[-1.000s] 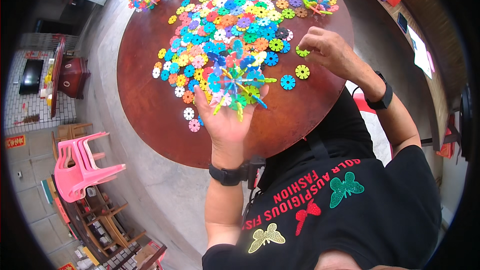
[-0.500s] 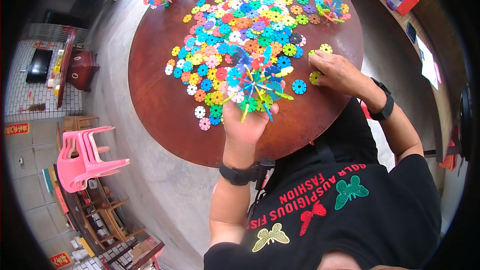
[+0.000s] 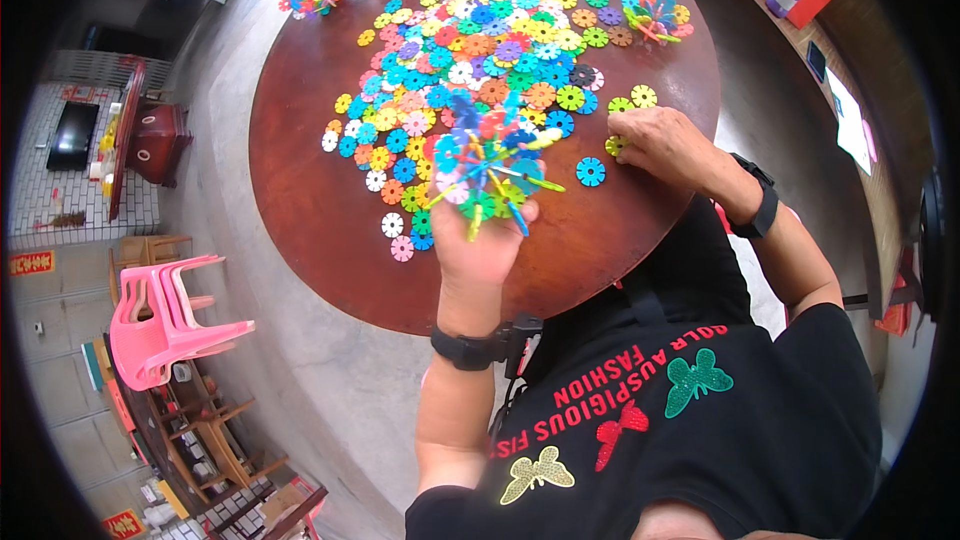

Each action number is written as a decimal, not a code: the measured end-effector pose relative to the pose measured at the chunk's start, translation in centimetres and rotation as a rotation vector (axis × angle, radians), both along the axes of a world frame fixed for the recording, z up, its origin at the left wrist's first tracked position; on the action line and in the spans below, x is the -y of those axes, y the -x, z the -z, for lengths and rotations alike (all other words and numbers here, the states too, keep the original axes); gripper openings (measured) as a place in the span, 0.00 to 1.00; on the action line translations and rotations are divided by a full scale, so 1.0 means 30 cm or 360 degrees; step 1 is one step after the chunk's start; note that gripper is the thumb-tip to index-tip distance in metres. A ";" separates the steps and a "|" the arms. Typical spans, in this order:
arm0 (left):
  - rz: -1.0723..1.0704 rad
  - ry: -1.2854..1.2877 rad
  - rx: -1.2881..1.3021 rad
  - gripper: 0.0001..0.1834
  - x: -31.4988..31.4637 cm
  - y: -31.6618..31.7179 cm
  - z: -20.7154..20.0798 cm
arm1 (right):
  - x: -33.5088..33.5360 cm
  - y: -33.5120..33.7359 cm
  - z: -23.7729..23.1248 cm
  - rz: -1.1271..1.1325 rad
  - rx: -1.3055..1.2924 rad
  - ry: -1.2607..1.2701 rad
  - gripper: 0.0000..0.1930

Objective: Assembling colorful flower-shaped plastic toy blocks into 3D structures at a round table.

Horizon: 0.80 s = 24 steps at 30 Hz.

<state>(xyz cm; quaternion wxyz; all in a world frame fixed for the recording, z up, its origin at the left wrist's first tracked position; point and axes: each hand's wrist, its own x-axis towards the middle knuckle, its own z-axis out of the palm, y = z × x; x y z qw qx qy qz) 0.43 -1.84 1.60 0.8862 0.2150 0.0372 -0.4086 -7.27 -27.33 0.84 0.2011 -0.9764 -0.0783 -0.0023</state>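
Note:
My left hand (image 3: 478, 258) cups a spiky ball of interlocking plastic discs (image 3: 497, 168) from below, its fingers wrapped round the underside. Red, blue, green and yellow-green discs stick out of the ball on all sides, somewhat smeared by motion. To the right, my right hand (image 3: 672, 147) has its thumb and fingertips closed on a yellow-green notched disc (image 3: 613, 146) at the tabletop. Two more yellow-green discs lie just beyond those fingers, one of them (image 3: 644, 96) farther off. A blue disc (image 3: 590, 172) rests on the table between my hands.
A big spread of loose colourful discs (image 3: 470, 45) covers the middle of the round brown table (image 3: 330, 260). Finished-looking disc balls stand along its far edge, one (image 3: 655, 15) at the far right. Pink stacked chairs (image 3: 160, 325) are on the floor at left.
My left hand has turned the ball slightly and shifted a little left and down. My right hand stays on the yellow-green disc. The whole view has drifted slightly.

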 end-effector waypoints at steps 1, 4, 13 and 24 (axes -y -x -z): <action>-0.0061 0.0084 0.0017 0.24 -0.006 0.001 0.007 | 0.001 0.000 -0.004 0.0029 0.0062 -0.0072 0.09; -0.0213 0.0057 0.0108 0.24 -0.015 -0.003 0.018 | -0.003 -0.006 -0.033 0.0159 0.0104 -0.0098 0.11; -0.0155 0.0088 0.0050 0.22 -0.001 0.003 0.024 | -0.001 -0.039 0.069 0.0027 0.0626 0.0459 0.18; -0.0084 0.0157 0.0038 0.23 0.008 0.005 0.010 | 0.008 -0.083 0.046 0.0036 0.0678 0.0271 0.20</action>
